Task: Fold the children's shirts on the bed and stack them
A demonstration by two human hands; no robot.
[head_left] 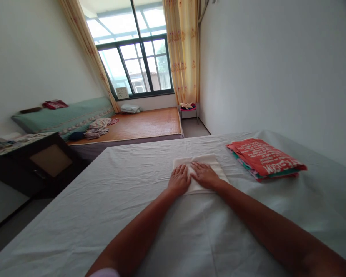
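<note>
A folded white cloth lies flat on the pale sheet that covers the surface before me. My left hand rests palm down on the cloth's left part, fingers stretched out. Beside it, my right hand presses flat on the cloth's middle, its fingers pointing up and to the left. Both hands are close together, and neither grips anything. Off to the right sits a folded stack of red and green printed fabric, apart from my hands.
Beyond the sheet, a low bed with a brown mat stands under the window. Crumpled clothes lie on its left side. A dark cabinet stands at left, a small pink stool near the curtain. A white wall runs along the right.
</note>
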